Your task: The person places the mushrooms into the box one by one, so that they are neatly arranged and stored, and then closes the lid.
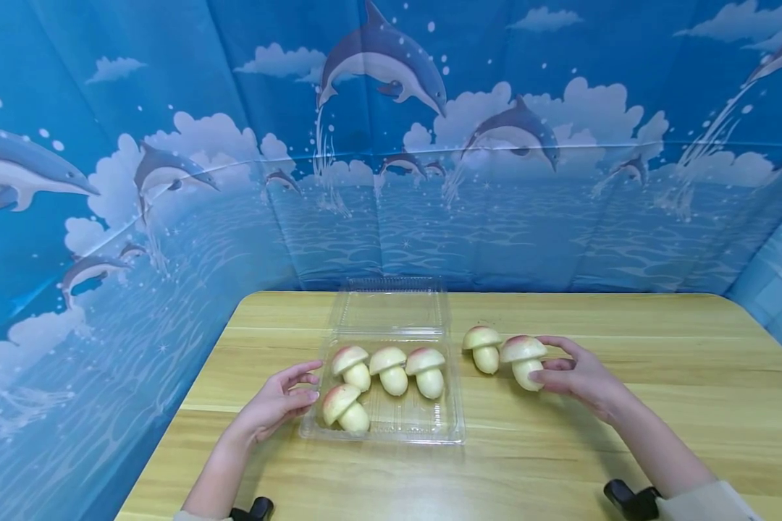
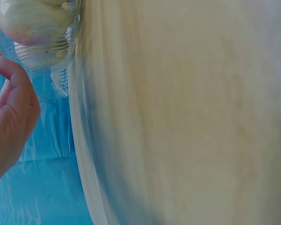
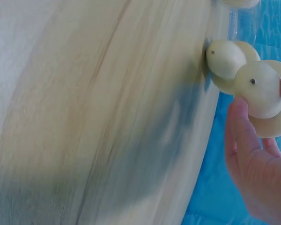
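My right hand (image 1: 580, 376) grips a pale mushroom (image 1: 524, 362) with a pink-tinged cap, thumb and fingers on its right side. In the right wrist view, that mushroom (image 3: 260, 89) looks lifted off the table, its stem end facing the camera. Just left of it, a second mushroom (image 1: 484, 349) rests on the table. Several similar mushrooms lie in a clear plastic box (image 1: 417, 427) with its lid folded back: a row of three and one in the front left corner. Beside the box's left edge, my left hand (image 1: 276, 398) holds nothing, its fingers loosely bent; contact with the box is unclear.
The wooden table (image 1: 691, 405) carries the box left of its middle. The clear lid (image 1: 391, 307) lies toward the back edge. A blue curtain (image 1: 430, 217) printed with dolphins hangs behind the table and along its left side.
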Demonstrator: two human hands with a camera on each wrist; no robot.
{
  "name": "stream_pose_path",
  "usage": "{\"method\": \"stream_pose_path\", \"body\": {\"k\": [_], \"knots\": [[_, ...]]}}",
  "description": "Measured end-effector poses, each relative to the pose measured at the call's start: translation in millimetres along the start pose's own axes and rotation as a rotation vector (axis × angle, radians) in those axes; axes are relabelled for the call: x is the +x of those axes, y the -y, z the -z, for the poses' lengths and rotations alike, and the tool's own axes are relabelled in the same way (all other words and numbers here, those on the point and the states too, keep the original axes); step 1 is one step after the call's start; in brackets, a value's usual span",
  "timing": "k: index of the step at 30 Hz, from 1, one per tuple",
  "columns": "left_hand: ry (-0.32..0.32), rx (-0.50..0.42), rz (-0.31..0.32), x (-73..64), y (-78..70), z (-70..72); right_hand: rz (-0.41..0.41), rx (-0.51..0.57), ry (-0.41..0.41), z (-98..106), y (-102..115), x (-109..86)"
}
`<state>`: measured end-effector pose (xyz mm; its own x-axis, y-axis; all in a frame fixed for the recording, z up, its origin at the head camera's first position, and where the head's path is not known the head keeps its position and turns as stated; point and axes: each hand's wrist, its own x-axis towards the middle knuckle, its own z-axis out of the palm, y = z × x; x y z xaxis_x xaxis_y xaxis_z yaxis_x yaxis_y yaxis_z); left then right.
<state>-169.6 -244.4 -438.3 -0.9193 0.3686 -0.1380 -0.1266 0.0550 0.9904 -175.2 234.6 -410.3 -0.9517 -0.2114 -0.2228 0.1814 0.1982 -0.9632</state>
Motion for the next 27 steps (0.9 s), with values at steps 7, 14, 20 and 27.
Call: {"method": "stream_pose_path", "body": {"k": [7, 14, 20, 27], "knots": [[0.001, 0.0, -0.012, -0.2, 0.1, 0.2, 0.02, 0.023, 0.029, -7.3, 4.8, -3.8], [-0.006, -0.005, 0.0, -0.8, -0.1, -0.7, 0.03, 0.028, 0.073, -16.8, 9.3, -6.6], [-0.011, -0.003, 0.006, -1.1, -0.2, -1.0, 0.05, 0.021, 0.101, -25.7, 11.7, -8.7], [-0.017, 0.004, 0.015, 0.5, 0.2, -0.1, 0.077, 0.037, 0.126, -35.9, 17.3, -11.7]]}}
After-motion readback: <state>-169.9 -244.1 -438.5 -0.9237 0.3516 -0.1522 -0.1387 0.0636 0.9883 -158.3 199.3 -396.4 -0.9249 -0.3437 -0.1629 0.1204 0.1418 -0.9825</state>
